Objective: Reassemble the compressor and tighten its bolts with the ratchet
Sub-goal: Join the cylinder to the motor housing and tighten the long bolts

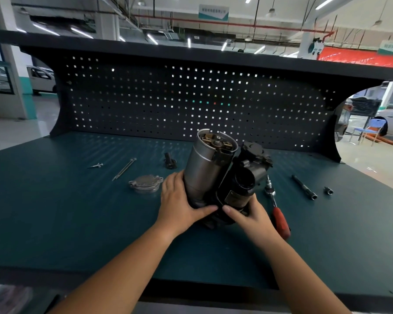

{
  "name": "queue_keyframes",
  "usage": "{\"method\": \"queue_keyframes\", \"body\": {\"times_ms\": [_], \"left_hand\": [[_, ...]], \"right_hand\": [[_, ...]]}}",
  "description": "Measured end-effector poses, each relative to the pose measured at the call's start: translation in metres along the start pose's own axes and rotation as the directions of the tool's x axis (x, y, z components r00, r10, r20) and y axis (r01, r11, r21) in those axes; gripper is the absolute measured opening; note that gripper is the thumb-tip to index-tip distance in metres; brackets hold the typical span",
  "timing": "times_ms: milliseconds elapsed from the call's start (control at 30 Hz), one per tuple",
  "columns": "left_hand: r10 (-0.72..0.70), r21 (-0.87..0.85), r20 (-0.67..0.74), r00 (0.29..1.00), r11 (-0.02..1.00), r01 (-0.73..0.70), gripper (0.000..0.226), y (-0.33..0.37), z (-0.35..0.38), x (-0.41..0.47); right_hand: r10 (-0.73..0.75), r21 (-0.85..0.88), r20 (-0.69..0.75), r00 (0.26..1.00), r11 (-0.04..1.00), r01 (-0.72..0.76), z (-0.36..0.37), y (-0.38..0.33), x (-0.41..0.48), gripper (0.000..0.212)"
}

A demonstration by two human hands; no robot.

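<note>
The compressor (216, 168), a silver cylinder joined to a black housing, stands tilted on the bench (66, 223) with its open top end facing up. My left hand (182, 205) grips its lower left side. On its lower right side is my right hand (252, 216), fingers curled round the black base. A round silver end cover (145, 183) lies to the left. Two long bolts (124, 169) and a short screw (97, 165) lie further left. The ratchet (278, 211), red-handled, lies just right of my right hand.
A small black fitting (169, 160) lies behind the cover. A black extension bar (304, 186) and a small socket (328, 190) lie at the right. A dark pegboard (191, 103) closes the back of the bench. The bench's front edge runs below my forearms.
</note>
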State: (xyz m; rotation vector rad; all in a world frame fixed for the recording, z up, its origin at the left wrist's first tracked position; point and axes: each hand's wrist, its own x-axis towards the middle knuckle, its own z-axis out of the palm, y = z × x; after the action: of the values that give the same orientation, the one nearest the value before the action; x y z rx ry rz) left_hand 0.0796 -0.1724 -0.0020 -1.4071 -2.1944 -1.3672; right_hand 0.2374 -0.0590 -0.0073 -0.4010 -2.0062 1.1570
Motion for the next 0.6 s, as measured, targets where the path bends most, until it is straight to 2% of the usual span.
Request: {"method": "queue_keyframes", "body": {"times_ms": [67, 200, 367, 467, 600], "left_hand": [[0.023, -0.066, 0.068, 0.997, 0.998, -0.019, 0.109, -0.007, -0.004, 0.005], [0.067, -0.125, 0.167, 0.984, 0.991, -0.047, 0.103, -0.019, -0.011, 0.014], [0.06, -0.153, 0.288, 0.956, 0.988, -0.015, 0.118, -0.025, -0.016, 0.023], [0.076, -0.182, 0.311, 0.947, 0.983, -0.019, 0.121, -0.027, -0.019, 0.023], [0.16, -0.16, 0.322, 0.933, 0.981, -0.113, 0.108, -0.031, -0.035, 0.02]], "right_hand": [[-0.035, -0.031, 0.033, 0.999, 0.999, 0.036, 0.001, -0.003, -0.008, 0.036], [-0.108, -0.124, 0.021, 0.994, 0.986, 0.11, 0.006, -0.01, -0.017, 0.036], [-0.127, -0.156, 0.004, 0.992, 0.98, 0.126, 0.008, -0.015, -0.02, 0.033], [-0.112, -0.143, 0.007, 0.994, 0.983, 0.111, 0.007, -0.015, -0.02, 0.034], [-0.096, -0.113, 0.011, 0.995, 0.989, 0.097, 0.006, -0.016, -0.019, 0.034]]}}
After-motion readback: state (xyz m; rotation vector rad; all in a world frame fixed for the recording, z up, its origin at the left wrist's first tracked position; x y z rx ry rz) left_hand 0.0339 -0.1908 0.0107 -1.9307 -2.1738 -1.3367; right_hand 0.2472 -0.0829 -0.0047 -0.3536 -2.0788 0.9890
